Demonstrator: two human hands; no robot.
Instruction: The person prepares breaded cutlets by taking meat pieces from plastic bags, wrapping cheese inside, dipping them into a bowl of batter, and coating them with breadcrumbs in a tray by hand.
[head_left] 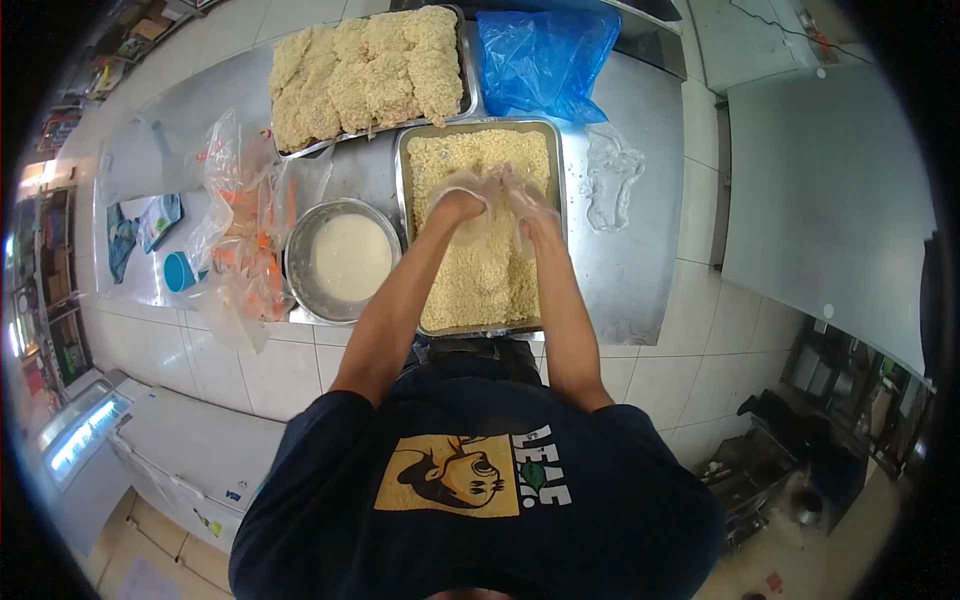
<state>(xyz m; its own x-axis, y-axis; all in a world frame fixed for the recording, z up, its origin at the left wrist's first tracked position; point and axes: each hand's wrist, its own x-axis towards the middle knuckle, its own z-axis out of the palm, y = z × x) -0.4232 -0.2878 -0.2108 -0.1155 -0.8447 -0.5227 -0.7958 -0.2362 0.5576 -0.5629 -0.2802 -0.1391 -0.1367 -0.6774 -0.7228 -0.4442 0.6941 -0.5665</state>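
A metal tray (403, 190) holds a deep layer of pale yellow crumbs (480, 290). Both hands are in clear plastic gloves over the upper half of this tray. My left hand (465, 205) is on the left with its fingers curved inward, in or just above the crumbs. Facing it from the right is my right hand (530, 205), its fingers pointing up the tray. Glove plastic and blur hide the fingertips and anything between them. To the left of the tray stands a steel bowl (295, 262) of creamy white batter (352, 258).
Crumb-coated pieces (365, 75) fill another tray (468, 60) at the top. A blue plastic bag (545, 60) and a crumpled clear bag (612, 178) lie right. Orange-marked plastic bags (240, 220) and a blue cup (180, 271) are on the left.
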